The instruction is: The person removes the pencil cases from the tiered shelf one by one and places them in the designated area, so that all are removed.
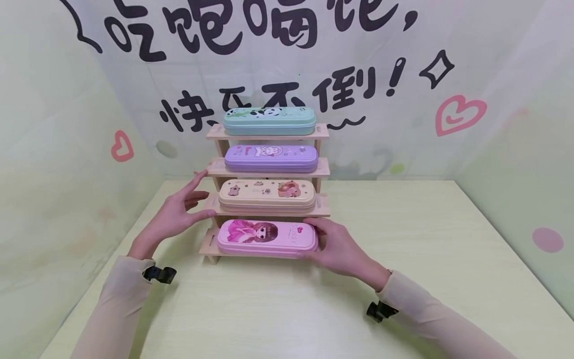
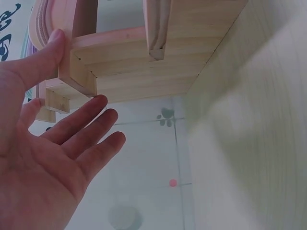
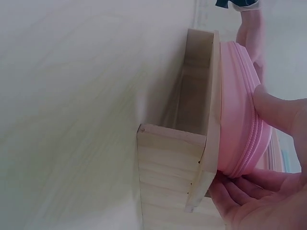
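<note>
A pink pencil case (image 1: 251, 249) with a doll-like girl on its lid lies on the lowest step of a stepped wooden rack (image 1: 208, 243). My right hand (image 1: 344, 252) grips its right end, thumb at the front and fingers behind; the case's zipper (image 3: 252, 143) shows in the right wrist view. My left hand (image 1: 174, 212) is at the rack's left side with its fingers spread. In the left wrist view, the left thumb (image 2: 53, 45) touches the edge of a step, while several fingers hang free below. Just above the pink case sits a cream pencil case (image 1: 264, 203).
Higher up the rack are a purple pencil case (image 1: 271, 162) and a mint panda pencil case (image 1: 269, 128). The rack stands on a pale wood-grain tabletop (image 1: 403, 229). Behind it hangs a white printed backdrop (image 1: 381, 124), with printed side walls left and right.
</note>
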The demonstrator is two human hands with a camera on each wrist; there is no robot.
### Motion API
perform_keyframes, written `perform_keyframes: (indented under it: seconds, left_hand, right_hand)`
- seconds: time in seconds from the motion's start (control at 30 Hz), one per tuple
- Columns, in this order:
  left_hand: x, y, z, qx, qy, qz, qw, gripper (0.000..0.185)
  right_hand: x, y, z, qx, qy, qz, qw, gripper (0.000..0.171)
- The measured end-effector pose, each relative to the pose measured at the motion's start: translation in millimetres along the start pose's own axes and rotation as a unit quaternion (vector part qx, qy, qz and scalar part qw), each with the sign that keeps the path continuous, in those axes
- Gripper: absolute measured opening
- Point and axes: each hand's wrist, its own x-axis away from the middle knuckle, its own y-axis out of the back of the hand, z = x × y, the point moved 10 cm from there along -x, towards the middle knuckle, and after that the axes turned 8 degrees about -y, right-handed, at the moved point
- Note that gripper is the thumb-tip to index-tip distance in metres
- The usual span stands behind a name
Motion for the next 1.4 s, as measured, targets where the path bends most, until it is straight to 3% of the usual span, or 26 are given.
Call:
perform_keyframes:
  seconds: [0.43,0.93,1.4]
  left_hand:
    - [-1.5,-2.1,3.6,0.025,0.004,0.020,0.9995,0.105]
    - [-4.4,-4.5,4.6,0.045,0.002,0.031,0.9985,0.103]
    - [-4.6,-4.0,7.8,0.100,0.002,0.043,0.9941,0.107]
  right_hand:
    - [-1.1,0.0,-5.9,-0.015,-0.019,0.036,0.999,0.078]
    - [4.2,9.3,-7.7,-0.016,-0.014,-0.003,1.000,0.074]
    - [8.1,17.0,-16.4,-0.079,-0.022,-0.005,0.997,0.067]
